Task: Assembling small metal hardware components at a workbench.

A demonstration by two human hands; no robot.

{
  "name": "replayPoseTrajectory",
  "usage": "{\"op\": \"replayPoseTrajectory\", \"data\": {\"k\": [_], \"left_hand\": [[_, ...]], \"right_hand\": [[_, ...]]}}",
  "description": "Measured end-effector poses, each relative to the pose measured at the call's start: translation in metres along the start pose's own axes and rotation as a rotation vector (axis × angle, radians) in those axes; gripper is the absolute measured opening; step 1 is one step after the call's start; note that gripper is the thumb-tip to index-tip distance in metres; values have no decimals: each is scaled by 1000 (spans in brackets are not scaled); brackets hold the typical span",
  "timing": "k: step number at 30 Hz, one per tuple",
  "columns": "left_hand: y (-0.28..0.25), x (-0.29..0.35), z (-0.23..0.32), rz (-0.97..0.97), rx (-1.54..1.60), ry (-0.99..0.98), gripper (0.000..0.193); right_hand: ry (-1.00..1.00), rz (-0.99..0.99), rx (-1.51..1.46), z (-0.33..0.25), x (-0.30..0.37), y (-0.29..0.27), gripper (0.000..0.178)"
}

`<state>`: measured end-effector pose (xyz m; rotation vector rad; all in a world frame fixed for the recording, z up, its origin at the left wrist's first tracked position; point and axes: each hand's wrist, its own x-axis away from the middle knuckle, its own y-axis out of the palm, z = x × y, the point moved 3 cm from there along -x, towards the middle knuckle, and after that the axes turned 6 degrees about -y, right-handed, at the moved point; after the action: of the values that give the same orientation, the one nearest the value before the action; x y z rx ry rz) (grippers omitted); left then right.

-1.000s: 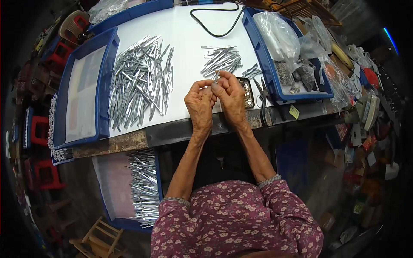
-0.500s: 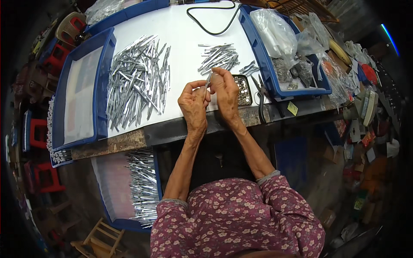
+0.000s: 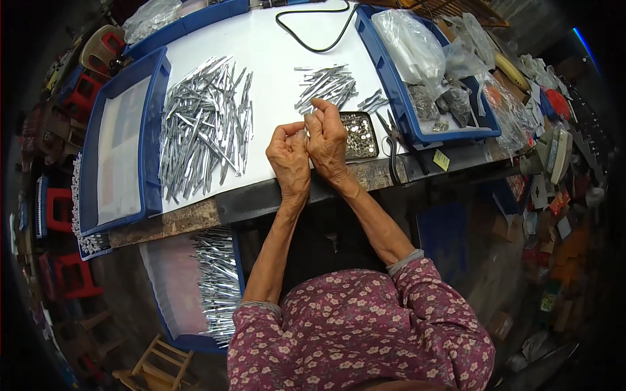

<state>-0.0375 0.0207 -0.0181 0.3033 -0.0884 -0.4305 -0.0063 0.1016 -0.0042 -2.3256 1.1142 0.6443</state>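
Half a second ago a silver strip showed between your fingers [image 3: 323, 107], but now your right hand [image 3: 328, 146] has come against your left hand [image 3: 290, 159] and this strip is no longer clearly visible, which suggests that both hands are handling it together. The fingers are bent and close to each other, yet I cannot tell if they hold the strip. Other strips lie on the table [image 3: 270, 78] in a large pile [image 3: 205, 130] to the left and a small pile [image 3: 326, 86] beyond your hands, with the tin [image 3: 375, 138] just beside your right hand.
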Motion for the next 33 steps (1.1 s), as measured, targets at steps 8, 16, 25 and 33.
{"op": "replayPoseTrajectory", "data": {"k": [8,16,25,33], "left_hand": [[8,-21,4,-29,-127,128,9],[23,-75,3,-110,-677,271,16],[57,-110,-12,-98,-1083,664,30],[69,-122,-28,-114,-1058,745,32]], "right_hand": [[156,-98,-73,10,-16,-3,29],[193,-245,87,30,-26,-68,22],[-31,-484,353,22,-1,-82,8],[-106,-565,399,20,-1,-75,8]]}}
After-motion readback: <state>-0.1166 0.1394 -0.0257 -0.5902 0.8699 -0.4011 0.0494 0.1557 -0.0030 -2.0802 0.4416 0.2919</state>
